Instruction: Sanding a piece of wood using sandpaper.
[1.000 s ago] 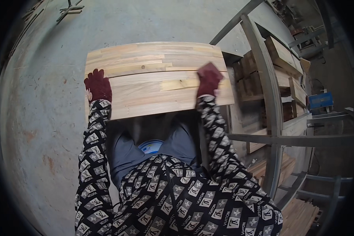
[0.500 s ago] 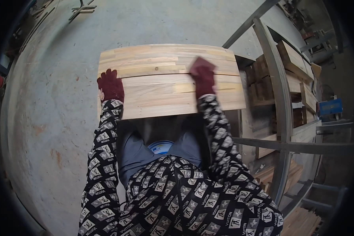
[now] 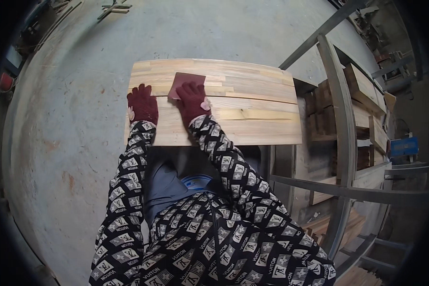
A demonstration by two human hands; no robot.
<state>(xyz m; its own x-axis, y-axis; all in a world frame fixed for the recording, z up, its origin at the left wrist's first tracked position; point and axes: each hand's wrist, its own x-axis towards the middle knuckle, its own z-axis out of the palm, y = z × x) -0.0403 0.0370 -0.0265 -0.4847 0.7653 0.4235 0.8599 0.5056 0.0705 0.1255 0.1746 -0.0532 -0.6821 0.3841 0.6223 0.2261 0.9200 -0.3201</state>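
Observation:
In front of me lie two pale wooden panels made of joined strips, a far panel (image 3: 257,80) and a near panel (image 3: 262,129), with a dark seam between them. My left hand (image 3: 143,104), in a dark red knit glove, rests flat with fingers spread at their left end, across the seam. A reddish-brown sheet of sandpaper (image 3: 188,79) lies on the wood under my right hand (image 3: 194,101), gloved alike. Its fingers press on the sheet, which shows beyond the fingertips and to their left. The sheet's underside is hidden.
A grey metal rack (image 3: 341,109) stands close on the right, with stacked wooden pieces (image 3: 365,88) in and behind it. A blue box (image 3: 404,146) sits farther right. Concrete floor (image 3: 76,119) spreads out left. A metal stand (image 3: 114,9) is at the far left.
My right hand has swept left across the panels with the sandpaper, from their right part to near my left hand. The left hand stays on the left end.

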